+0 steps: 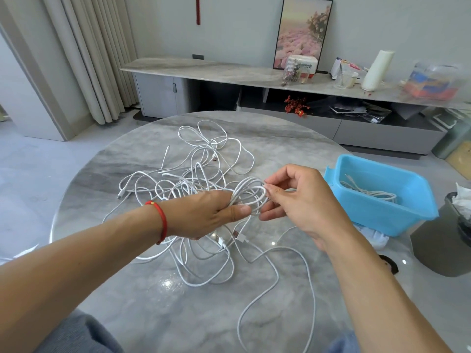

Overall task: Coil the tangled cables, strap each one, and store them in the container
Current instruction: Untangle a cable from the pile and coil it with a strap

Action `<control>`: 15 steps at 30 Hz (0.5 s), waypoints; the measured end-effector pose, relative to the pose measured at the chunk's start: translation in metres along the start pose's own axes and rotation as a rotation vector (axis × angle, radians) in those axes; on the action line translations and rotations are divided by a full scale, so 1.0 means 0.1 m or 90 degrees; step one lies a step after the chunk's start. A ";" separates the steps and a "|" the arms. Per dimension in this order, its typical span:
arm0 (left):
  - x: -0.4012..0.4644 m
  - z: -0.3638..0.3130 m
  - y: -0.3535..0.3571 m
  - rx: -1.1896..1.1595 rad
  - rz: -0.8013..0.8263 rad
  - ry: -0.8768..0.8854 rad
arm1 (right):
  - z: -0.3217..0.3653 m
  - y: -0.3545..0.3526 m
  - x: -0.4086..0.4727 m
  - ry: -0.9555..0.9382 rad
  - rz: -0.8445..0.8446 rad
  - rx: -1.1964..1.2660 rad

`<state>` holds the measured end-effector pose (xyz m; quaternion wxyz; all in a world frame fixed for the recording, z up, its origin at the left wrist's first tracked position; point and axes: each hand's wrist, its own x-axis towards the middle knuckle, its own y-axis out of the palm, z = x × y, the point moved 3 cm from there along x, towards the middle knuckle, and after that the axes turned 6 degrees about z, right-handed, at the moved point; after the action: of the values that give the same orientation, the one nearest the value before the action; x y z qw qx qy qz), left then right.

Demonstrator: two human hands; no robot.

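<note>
A tangle of white cables (201,159) sprawls over the round marble table (142,309). My left hand (204,216), with a red string on its wrist, grips a small coil of white cable (251,193) above the table. My right hand (298,200) pinches the coil's right side between thumb and forefinger. From the coil a loose length of cable (303,266) trails down across the table toward me. The blue plastic container (407,215) stands at the table's right edge, and a coiled white cable (369,192) lies inside it.
A dark waste bin (443,245) stands on the floor right of the table. Beyond the table runs a long low cabinet (204,70) with boxes, a white roll and a framed picture on it. Curtains (96,59) hang at the left.
</note>
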<state>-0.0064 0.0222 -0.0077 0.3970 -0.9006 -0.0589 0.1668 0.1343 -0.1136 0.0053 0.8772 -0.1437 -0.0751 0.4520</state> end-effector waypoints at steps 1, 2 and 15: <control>0.00 -0.01 0.01 -0.008 0.002 0.006 | -0.01 0.01 0.00 0.006 -0.002 0.014; 0.00 -0.01 0.02 -0.024 0.009 0.010 | -0.02 0.02 0.01 0.012 -0.003 0.029; 0.04 0.05 0.01 -0.086 0.059 0.013 | 0.01 0.07 0.03 0.007 0.011 0.141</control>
<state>-0.0047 0.0258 -0.0130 0.3280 -0.9286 -0.0241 0.1715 0.1298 -0.1073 0.0042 0.8841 -0.0487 -0.0186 0.4643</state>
